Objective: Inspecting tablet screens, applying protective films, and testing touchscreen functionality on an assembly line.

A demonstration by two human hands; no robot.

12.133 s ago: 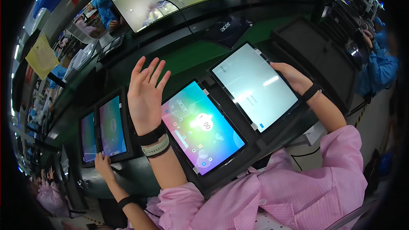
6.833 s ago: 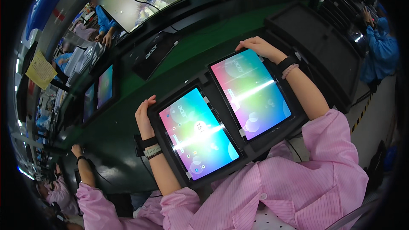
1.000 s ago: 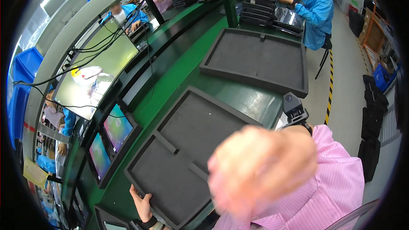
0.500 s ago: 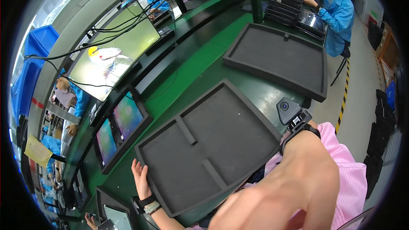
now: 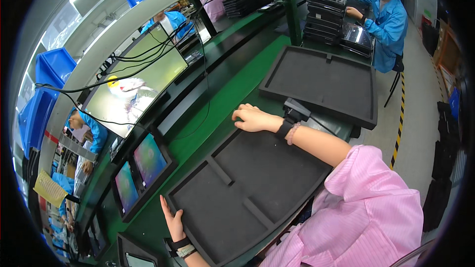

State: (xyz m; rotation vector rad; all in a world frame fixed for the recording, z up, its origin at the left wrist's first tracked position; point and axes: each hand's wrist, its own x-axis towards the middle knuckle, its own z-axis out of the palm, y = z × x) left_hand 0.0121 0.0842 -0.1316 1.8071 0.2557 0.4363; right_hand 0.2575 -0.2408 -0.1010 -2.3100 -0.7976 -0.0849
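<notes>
A black foam tray [image 5: 247,188] with two shallow compartments lies on the green bench in front of me, with nothing in it. My left hand [image 5: 173,220] rests flat against the tray's near left edge, fingers straight. My right hand [image 5: 252,117] grips the tray's far right corner, fingers curled over the rim. Both wrists wear dark straps.
A second black foam tray [image 5: 321,81] lies further right on the bench. A tray with two lit tablets [image 5: 138,173] lies to the left, below a large monitor [image 5: 133,89]. A person in blue [image 5: 383,20] works at stacked trays far right. Blue bins [image 5: 44,89] stand behind.
My right arm, which blocked the view a second ago, has come down and its hand now holds the tray's far right corner. The view has swung, showing the tray whole.
</notes>
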